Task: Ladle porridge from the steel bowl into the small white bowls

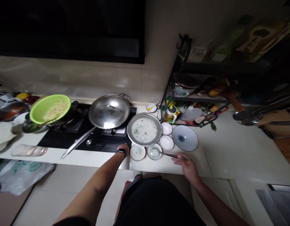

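In the head view, the right hand (pixel 186 168) pinches a slim metal utensil (pixel 174 155), its long axis nearly level, tip pointing left into a small white dish (pixel 154 152) just below the steel plate of pale soup (pixel 144 129). The left hand (pixel 123 148) rests at that plate's near rim; its grip cannot be told. A lidded wok (pixel 109 111) sits left of the plate on the black hob (pixel 97 141), set into the worktop (pixel 95 160).

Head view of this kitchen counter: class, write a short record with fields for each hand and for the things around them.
Left hand: beside the rim of a wide dish of white porridge; contact unclear
Right hand: holds a dark metal utensil
Utensil tip: at a small white dish
Nearby: blue-patterned plate
Hob: black, under a steel wok lid
Further left: green colander of noodles
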The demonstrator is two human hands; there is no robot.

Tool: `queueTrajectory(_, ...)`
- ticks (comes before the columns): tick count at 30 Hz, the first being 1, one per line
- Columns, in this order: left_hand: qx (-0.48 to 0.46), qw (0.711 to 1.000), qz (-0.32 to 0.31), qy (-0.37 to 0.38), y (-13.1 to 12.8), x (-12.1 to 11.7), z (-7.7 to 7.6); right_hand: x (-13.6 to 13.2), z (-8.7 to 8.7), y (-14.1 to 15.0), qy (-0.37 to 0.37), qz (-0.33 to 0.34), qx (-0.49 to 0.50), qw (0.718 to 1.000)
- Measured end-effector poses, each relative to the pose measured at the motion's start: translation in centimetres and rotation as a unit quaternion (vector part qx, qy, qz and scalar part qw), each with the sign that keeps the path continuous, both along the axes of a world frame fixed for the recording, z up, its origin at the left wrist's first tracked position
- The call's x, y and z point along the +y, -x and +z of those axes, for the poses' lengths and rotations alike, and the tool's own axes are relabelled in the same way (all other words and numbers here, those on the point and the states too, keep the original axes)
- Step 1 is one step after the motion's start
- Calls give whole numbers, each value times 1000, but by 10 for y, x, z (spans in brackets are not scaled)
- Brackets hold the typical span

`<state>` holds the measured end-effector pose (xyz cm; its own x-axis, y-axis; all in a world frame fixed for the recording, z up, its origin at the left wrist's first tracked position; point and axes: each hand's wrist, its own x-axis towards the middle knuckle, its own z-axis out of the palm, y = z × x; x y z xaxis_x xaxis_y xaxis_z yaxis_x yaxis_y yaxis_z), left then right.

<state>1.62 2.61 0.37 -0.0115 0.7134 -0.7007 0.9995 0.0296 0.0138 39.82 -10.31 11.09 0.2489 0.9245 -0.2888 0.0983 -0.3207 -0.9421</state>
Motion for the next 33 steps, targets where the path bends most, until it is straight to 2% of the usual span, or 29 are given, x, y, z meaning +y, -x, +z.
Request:
queueTrajectory(3, 3, 1000, 2, -2, 0, 0, 1, 6, 2, -4, 30, -78, 64, 994)
queueTrajectory(6, 1, 1000, 3, -3, -1, 0, 0, 9, 8, -7, 36, -111, 101, 988)
queueTrajectory(13, 1, 1000, -2, -2, -1, 0, 0, 25, 29, -8, 15, -116, 128, 985)
queueTrajectory(17, 5, 1000, 2, 3, -1, 0, 0, 50, 37, -2, -4, -109, 126, 986)
queueTrajectory(21, -4, 1000, -2, 0, -2, 0, 0, 79, 34, 15, -16, -91, 98, 991)
queueTrajectory(25, -5, 1000, -5, 5, -3, 0, 3, 98, 26, 36, -51, -27, 34, 998)
queueTrajectory(28, -4, 1000, 6, 5, -3, 1, 4, 100, 29, 43, -120, 78, -81, 986)
queueTrajectory(30, -5, 1000, 11, 4, -3, 1, 5, 97, 36, 43, -193, 164, -176, 951)
queueTrajectory(33, -9, 1000, 18, 0, -4, 1, 5, 90, 45, 40, -298, 278, -285, 867)
